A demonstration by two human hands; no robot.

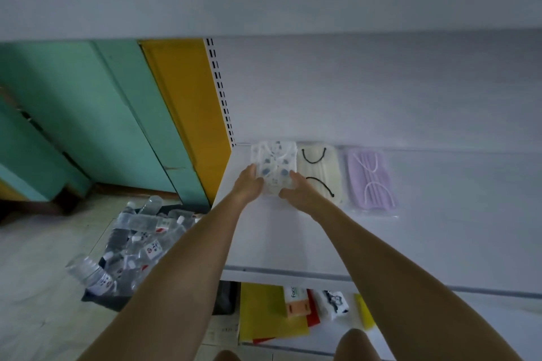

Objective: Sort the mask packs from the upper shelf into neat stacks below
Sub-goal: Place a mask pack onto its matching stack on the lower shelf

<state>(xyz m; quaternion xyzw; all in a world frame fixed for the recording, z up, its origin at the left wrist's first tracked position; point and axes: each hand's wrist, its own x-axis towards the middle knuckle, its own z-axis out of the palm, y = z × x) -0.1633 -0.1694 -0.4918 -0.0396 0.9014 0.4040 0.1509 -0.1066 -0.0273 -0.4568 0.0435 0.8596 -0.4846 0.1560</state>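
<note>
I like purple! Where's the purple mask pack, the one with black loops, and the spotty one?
purple mask pack [371, 182], head view, middle of the mask.
cream pack with black loops [319, 170], head view, its centre.
spotty pack [274, 161], head view, upper middle.

Dim, flat light with a cool grey cast fills the wide-angle view — no hard shadows or glare, only soft shade under the upper shelf [264, 3], which smears into blur at the top edge — while straight lines bow outward and everything looks slightly soft throughout.

Single head view, looking forward-down along arms onto white shelf [440, 184], close.
</note>
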